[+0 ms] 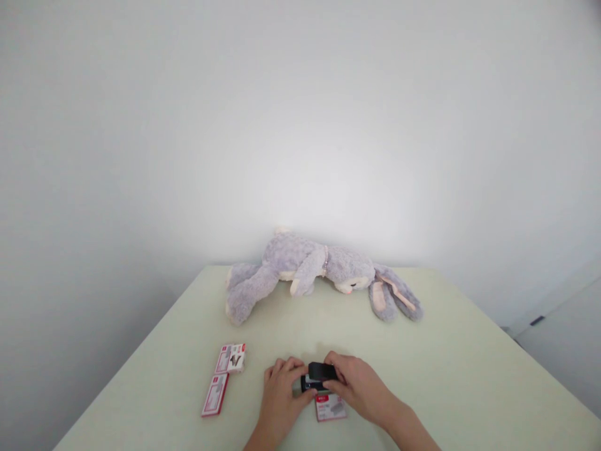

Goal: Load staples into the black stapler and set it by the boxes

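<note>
My left hand (280, 391) and my right hand (359, 385) meet near the table's front edge, both gripping a small black stapler (319, 374) just above the tabletop. Its upper arm looks lifted away from the base. A small red-and-white box (331, 407) lies flat under my right hand, partly hidden by it. Two more red-and-white boxes lie to the left of my hands: one (231, 358) farther back, one (215, 394) nearer the front.
A grey plush rabbit (310, 269) lies on its side across the back of the pale green table (469, 376), ears pointing right. A white wall rises behind. A white door or cabinet (563, 332) stands at the right.
</note>
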Tool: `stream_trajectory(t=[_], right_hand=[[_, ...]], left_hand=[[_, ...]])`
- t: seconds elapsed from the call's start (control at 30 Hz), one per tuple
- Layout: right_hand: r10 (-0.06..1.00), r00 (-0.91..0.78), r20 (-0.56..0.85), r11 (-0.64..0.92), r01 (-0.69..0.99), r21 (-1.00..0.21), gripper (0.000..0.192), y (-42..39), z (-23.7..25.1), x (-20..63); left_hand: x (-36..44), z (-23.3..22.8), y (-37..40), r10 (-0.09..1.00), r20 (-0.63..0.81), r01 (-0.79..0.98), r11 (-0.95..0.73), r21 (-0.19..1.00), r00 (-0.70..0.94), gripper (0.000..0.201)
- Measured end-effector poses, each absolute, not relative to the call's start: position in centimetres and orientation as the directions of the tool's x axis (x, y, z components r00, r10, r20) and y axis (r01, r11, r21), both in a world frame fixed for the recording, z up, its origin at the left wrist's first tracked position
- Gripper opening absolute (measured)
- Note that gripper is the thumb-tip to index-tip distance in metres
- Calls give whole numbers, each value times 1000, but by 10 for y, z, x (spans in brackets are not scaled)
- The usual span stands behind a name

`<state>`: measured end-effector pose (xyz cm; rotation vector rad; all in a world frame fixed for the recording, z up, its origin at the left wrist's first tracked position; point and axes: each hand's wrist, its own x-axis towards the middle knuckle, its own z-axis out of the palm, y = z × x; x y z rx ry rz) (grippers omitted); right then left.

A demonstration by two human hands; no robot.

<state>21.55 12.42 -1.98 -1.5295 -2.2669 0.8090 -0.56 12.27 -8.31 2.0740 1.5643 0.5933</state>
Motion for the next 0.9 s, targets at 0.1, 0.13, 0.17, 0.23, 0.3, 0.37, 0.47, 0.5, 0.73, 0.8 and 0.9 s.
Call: stream_trajectory(t=[0.1, 0.13, 0.17, 0.23, 0.3, 0.37, 0.47, 0.5, 0.73, 0.8, 0.9], right_hand=[[923, -376, -85, 272, 791, -548, 16, 126, -25, 209], [926, -366, -89, 264, 799, -541, 17, 126, -26, 208], [929, -357, -93, 255, 804, -537, 18, 127, -27, 206], [933, -346, -95, 246, 809, -534, 15, 127, -26, 203], [936, -340, -88, 244, 809, -535, 12, 127, -25, 203], [940, -333, -75, 244, 808, -536, 13, 128, -24, 205], [954, -292, -65, 214, 820, -531, 17, 131, -25, 212], [962, -267, -66, 194, 828, -527, 18, 131, -26, 216], [993, -86, -86, 27, 844, -535, 40, 114, -52, 237], [992, -39, -116, -44, 772, -635, 46, 104, -68, 234], [986, -24, -168, -124, 572, -811, 51, 90, -91, 222]], left_hand=[[-10, -81, 116, 963, 74, 752, -249, 610, 259, 32], [-12, -81, 112, 965, 86, 750, -248, 613, 249, 34], [-14, -81, 107, 967, 97, 749, -245, 616, 237, 37], [-15, -85, 96, 961, 93, 741, -261, 618, 261, 42], [-6, -93, 86, 925, 53, 711, -325, 623, 376, 40], [10, -102, 81, 841, 18, 639, -425, 641, 541, 36], [32, -110, 81, 761, 26, 559, -499, 662, 648, 40], [33, -110, 83, 762, 32, 560, -503, 658, 647, 44], [-24, -94, 92, 882, 19, 683, -377, 626, 470, 89], [-30, -93, 92, 896, 8, 682, -342, 647, 443, 92], [-19, -95, 93, 889, 1, 640, -331, 694, 459, 97]])
